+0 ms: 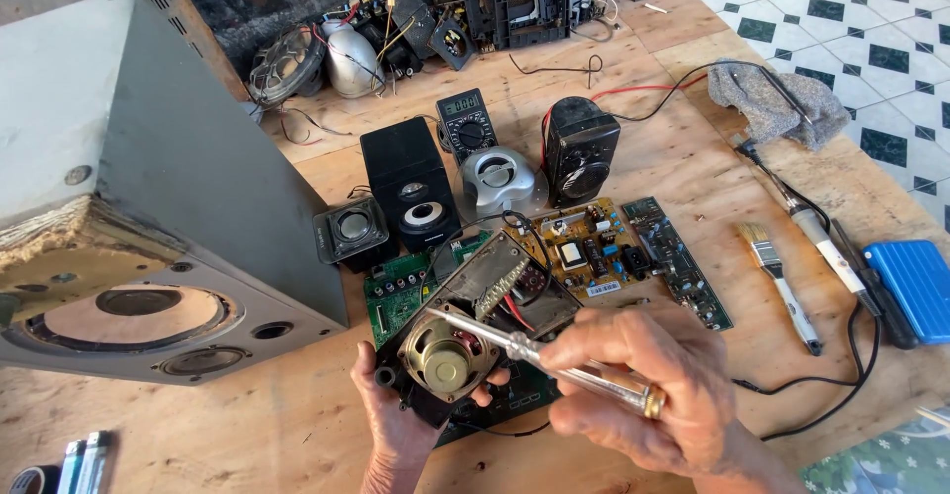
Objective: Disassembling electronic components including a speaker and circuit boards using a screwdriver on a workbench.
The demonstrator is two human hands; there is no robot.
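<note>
1. While the left hand (401, 417) grips the opened speaker unit (473, 328) from below, its cone faces up.
2. The right hand (648, 390) pinches a screwdriver (539, 357), its tip over the unit.
3. Circuit boards (633, 256) lie just beyond both hands.

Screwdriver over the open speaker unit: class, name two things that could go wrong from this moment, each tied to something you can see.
1. The screwdriver in the right hand points at the bare speaker cone; a slip could puncture it.
2. The left hand holds the opened unit above the green circuit board; if it drops or tilts, it might strike the board's parts or strain its red wire.
</note>
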